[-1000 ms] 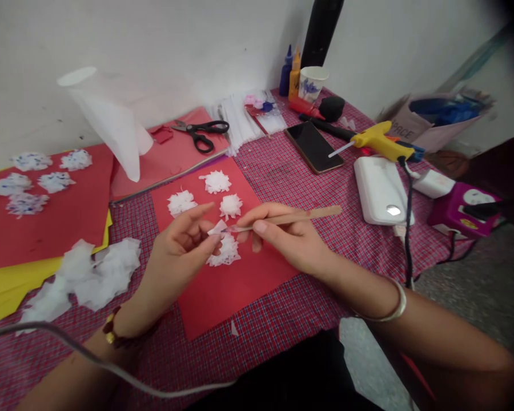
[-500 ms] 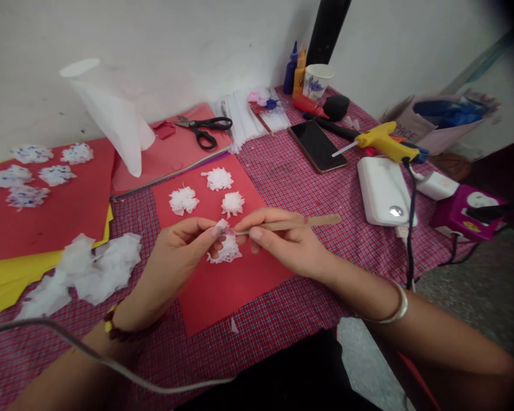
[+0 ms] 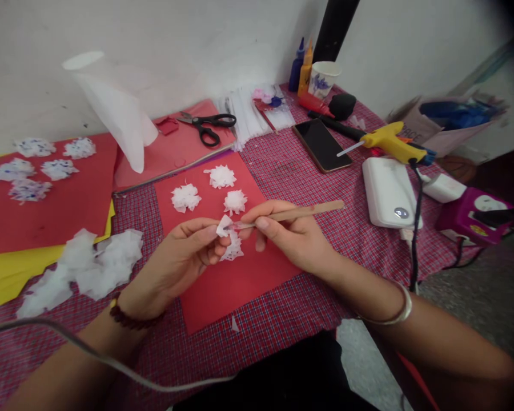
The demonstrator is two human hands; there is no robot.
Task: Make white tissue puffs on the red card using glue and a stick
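My left hand (image 3: 188,248) pinches a small piece of white tissue paper (image 3: 224,226) between thumb and fingers. In my right hand (image 3: 289,231) is a thin wooden stick (image 3: 314,209), gripped like a pen, its tip at the white piece. Both hands hover over a red paper sheet (image 3: 257,291). Partly hidden under them lies a ruffled white paper puff (image 3: 233,246). Three more such puffs lie farther back on the sheet, among them one puff (image 3: 185,197) on the left.
Loose white tissue pieces (image 3: 107,262) lie on the left. Black-handled scissors (image 3: 209,125), a phone (image 3: 321,145), a yellow glue gun (image 3: 392,142) and a white power bank (image 3: 389,191) lie behind. Blue-specked puffs (image 3: 29,189) rest on another red sheet. A cable (image 3: 111,359) crosses in front.
The small white piece in my left hand has turned and now shows a pointed, folded shape against the stick's tip. The view has shifted slightly.
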